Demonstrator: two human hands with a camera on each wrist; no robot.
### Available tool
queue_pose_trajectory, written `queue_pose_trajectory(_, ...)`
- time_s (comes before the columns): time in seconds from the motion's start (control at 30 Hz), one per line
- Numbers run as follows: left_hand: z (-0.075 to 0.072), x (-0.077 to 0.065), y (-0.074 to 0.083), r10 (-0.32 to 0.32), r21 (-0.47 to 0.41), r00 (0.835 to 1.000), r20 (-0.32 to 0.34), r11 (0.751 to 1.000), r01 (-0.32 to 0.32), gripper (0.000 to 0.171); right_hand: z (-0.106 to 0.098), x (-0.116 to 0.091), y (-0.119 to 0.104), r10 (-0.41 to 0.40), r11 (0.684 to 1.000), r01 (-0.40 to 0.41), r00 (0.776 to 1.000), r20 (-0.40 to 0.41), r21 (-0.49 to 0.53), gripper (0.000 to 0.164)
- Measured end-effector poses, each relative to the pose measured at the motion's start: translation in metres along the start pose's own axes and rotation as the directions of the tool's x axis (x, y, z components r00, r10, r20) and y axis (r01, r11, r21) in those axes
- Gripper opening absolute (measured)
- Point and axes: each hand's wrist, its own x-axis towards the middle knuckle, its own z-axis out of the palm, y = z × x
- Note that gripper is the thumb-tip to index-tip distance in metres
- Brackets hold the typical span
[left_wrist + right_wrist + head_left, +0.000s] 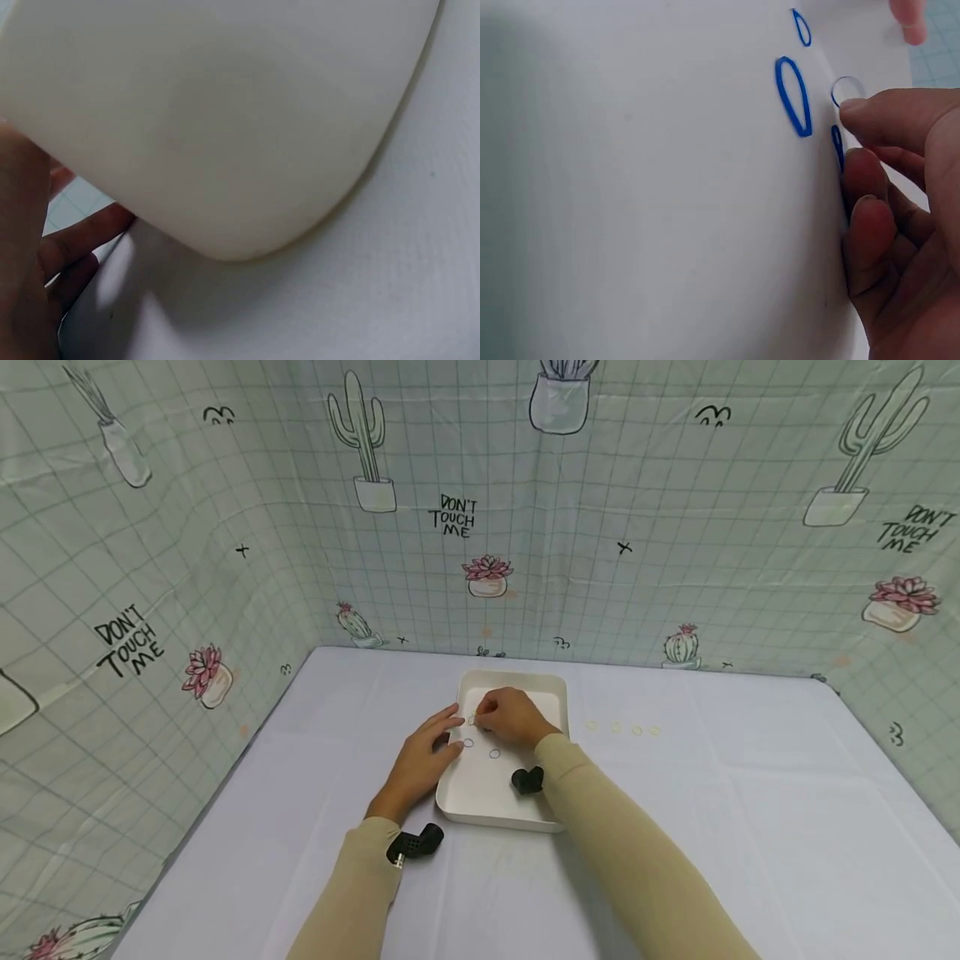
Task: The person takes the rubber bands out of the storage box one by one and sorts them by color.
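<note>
A white rectangular tray (465, 793) holds several small blue rubber bands lying flat, among them one blue band (495, 753) and another (468, 742) near the left wall. My right hand (513, 717) is over the tray's upper part, its thumb and forefinger pinching a thin, pale-looking rubber band (847, 77) with blue along one side. Its other fingers curl near the tray floor beside a further blue band (837, 142). My left hand (420, 766) rests against the tray's left rim, fingers extended along the outside and thumb at the edge.
To the right of the tray, several yellow rubber bands (616, 727) lie in a row on the white-covered table (750, 827). A patterned cloth (585, 510) hangs behind and along both sides. Black wrist cameras (528, 780) sit close to the tray.
</note>
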Motion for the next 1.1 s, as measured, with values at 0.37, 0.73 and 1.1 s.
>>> queue_pose_trajectory(0.37,0.0001,0.0028,0.0022,-0.008,0.000,1.000,-0.002,1.000,0.008,0.038,-0.0078,-0.0022,-0.0025,0.027,0.999,-0.027,1.000,0.000,0.045,0.006)
queue_pose_trajectory(0.73,0.0013,-0.0009,-0.0002,-0.026,-0.002,1.000,0.004,1.000,0.026,0.039,-0.0051,-0.0060,-0.0032,0.095,0.988,-0.089,0.995,-0.043,0.129,0.008)
queue_pose_trajectory(1.1,0.0006,0.0003,0.0015,-0.021,0.005,1.000,-0.001,1.000,0.021,0.040,-0.0067,-0.0061,-0.0027,0.097,0.980,-0.067,0.984,-0.151,0.190,0.008)
